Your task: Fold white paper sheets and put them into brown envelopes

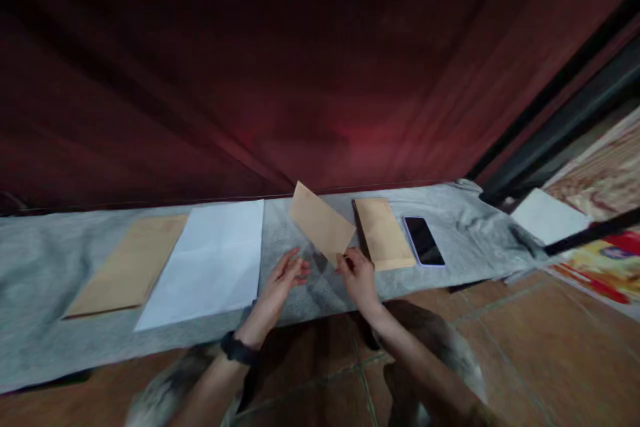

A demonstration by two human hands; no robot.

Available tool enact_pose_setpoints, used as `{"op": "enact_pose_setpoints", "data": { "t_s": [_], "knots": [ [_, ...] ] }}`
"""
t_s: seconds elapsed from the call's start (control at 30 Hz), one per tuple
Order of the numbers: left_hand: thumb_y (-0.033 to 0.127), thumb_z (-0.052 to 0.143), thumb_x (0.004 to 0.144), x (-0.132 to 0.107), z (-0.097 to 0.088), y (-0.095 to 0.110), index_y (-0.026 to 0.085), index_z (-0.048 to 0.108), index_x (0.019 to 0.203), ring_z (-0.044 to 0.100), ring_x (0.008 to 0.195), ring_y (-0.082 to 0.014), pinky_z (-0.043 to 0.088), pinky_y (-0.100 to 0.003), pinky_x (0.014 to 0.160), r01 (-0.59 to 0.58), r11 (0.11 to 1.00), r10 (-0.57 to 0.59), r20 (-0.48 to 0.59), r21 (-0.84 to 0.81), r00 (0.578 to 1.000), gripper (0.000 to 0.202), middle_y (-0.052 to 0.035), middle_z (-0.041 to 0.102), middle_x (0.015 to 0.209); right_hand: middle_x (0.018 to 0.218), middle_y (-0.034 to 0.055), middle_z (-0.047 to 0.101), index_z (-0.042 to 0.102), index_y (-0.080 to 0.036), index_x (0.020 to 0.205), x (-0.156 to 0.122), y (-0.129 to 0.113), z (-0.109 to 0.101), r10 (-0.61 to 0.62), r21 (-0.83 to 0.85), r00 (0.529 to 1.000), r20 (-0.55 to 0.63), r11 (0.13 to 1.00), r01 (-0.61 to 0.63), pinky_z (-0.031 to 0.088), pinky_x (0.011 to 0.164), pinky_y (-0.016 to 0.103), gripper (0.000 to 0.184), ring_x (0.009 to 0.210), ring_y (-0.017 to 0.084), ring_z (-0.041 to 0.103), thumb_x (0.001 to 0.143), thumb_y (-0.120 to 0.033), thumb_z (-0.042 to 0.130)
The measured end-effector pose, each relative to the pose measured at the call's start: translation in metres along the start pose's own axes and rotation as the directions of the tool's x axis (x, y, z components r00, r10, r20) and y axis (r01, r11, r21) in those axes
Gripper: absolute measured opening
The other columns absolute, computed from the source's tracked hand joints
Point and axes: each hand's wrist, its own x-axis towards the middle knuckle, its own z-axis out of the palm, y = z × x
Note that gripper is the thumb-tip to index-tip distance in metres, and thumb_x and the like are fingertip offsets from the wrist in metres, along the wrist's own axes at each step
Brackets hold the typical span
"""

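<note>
My right hand [358, 276] pinches the lower right corner of a brown paper envelope [320, 220], which is held tilted above the grey cloth. My left hand [285, 280] is apart from it, fingers spread and empty, between the envelope and a stack of white paper [207, 263]. Just right of my right hand lies a stack of brown envelopes [384, 233] with a dark edge on its left side. Further left, more brown envelopes [127, 267] lie flat, partly under the white paper's edge.
A grey cloth [460, 233] covers the long narrow surface. A phone [424, 241] with a dark screen lies right of the envelope stack. Behind stands a dark red curtain [300, 113]. A dark metal frame [560, 113] and a white sheet [550, 217] are at the right, above a tiled floor [565, 333].
</note>
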Motion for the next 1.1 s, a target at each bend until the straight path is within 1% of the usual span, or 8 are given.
{"op": "enact_pose_setpoints", "data": {
  "t_s": [0.27, 0.37, 0.5, 0.57, 0.7, 0.83, 0.97, 1.1],
  "knots": [
    [0.041, 0.077, 0.071, -0.002, 0.018, -0.013, 0.016, 0.055, 0.13, 0.067, 0.077, -0.0192, 0.053, -0.031, 0.071, -0.02, 0.999, 0.023, 0.1, -0.027, 0.995, 0.068, -0.0049, 0.073, 0.089, 0.064, -0.0003, 0.068, 0.063, -0.018, 0.069, -0.026, 0.022, 0.027, 0.431, 0.403, 0.875, 0.22, 0.776, -0.485, 0.059, 0.068, 0.031, 0.042, 0.062, 0.016, 0.065, 0.055, -0.05, 0.087],
    [0.033, 0.073, 0.07, 0.006, 0.011, -0.014, 0.015, 0.06, 0.122, 0.063, 0.066, -0.0157, 0.047, -0.025, 0.059, -0.043, 0.996, 0.036, 0.098, 0.076, 0.995, 0.058, -0.001, 0.07, 0.076, 0.074, 0.004, 0.072, 0.067, -0.016, 0.077, -0.03, 0.023, 0.023, 0.459, 0.371, 0.817, 0.349, 0.733, -0.57, 0.059, 0.069, 0.031, 0.046, 0.066, 0.016, 0.068, 0.057, -0.052, 0.087],
    [0.026, 0.063, 0.073, 0.015, -0.006, -0.014, 0.015, 0.059, 0.127, 0.054, 0.05, -0.0113, 0.042, -0.022, 0.05, -0.043, 0.969, 0.008, 0.143, 0.245, 0.99, 0.055, 0.0056, 0.059, 0.062, 0.083, 0.0077, 0.075, 0.072, -0.014, 0.087, -0.028, 0.017, 0.008, 0.489, 0.102, 0.667, 0.562, 0.76, -0.642, 0.059, 0.065, 0.031, 0.046, 0.065, 0.016, 0.069, 0.07, -0.057, 0.076],
    [0.023, 0.057, 0.077, 0.017, -0.012, -0.015, 0.015, 0.056, 0.131, 0.051, 0.046, -0.0112, 0.041, -0.022, 0.048, -0.04, 0.935, -0.012, 0.144, 0.351, 0.99, 0.055, 0.0068, 0.057, 0.06, 0.083, 0.0083, 0.075, 0.073, -0.015, 0.089, -0.026, 0.014, 0.001, 0.452, -0.011, 0.68, 0.578, 0.837, -0.547, 0.059, 0.064, 0.033, 0.046, 0.066, 0.018, 0.069, 0.08, -0.06, 0.066],
    [0.016, 0.049, 0.084, 0.014, -0.012, -0.02, 0.013, 0.045, 0.144, 0.06, 0.055, -0.0154, 0.048, -0.026, 0.056, -0.133, 0.75, 0.098, 0.089, 0.648, 0.991, 0.06, 0.0013, 0.065, 0.07, 0.116, 0.0112, 0.073, 0.072, -0.02, 0.112, -0.021, 0.016, -0.005, 0.025, -0.24, 0.906, 0.422, 0.967, 0.085, 0.055, 0.095, 0.041, 0.045, 0.106, 0.024, 0.069, 0.098, -0.053, 0.044],
    [0.01, 0.044, 0.09, 0.001, -0.004, -0.023, 0.013, 0.038, 0.15, 0.069, 0.079, -0.021, 0.053, -0.032, 0.071, -0.192, 0.311, 0.301, 0.095, 0.931, 0.949, 0.06, -0.0125, 0.072, 0.105, 0.151, 0.0111, 0.05, 0.052, -0.019, 0.144, -0.025, 0.03, -0.001, -0.216, -0.529, 0.796, 0.566, 0.645, 0.551, 0.033, 0.12, 0.047, 0.048, 0.142, 0.024, 0.042, 0.104, -0.039, 0.035],
    [0.007, 0.041, 0.092, -0.017, 0.006, -0.024, 0.014, 0.048, 0.143, 0.069, 0.094, -0.0246, 0.055, -0.036, 0.076, -0.223, -0.079, 0.386, 0.236, 0.972, 0.892, 0.052, -0.0161, 0.066, 0.124, 0.159, 0.0117, 0.037, 0.036, -0.018, 0.155, -0.038, 0.046, 0.002, -0.215, -0.626, 0.717, 0.663, 0.365, 0.689, 0.028, 0.122, 0.051, 0.053, 0.148, 0.026, 0.032, 0.105, -0.034, 0.037],
    [0.009, 0.045, 0.092, -0.029, 0.014, -0.035, 0.01, 0.055, 0.134, 0.063, 0.113, -0.0275, 0.052, -0.041, 0.093, -0.347, -0.271, 0.408, 0.433, 0.898, 0.804, 0.044, -0.0163, 0.065, 0.128, 0.161, 0.0111, 0.032, 0.026, -0.017, 0.158, -0.041, 0.051, 0.0, -0.238, -0.627, 0.678, 0.695, 0.26, 0.734, 0.025, 0.123, 0.05, 0.058, 0.149, 0.025, 0.031, 0.103, -0.028, 0.038]
  ]
}}
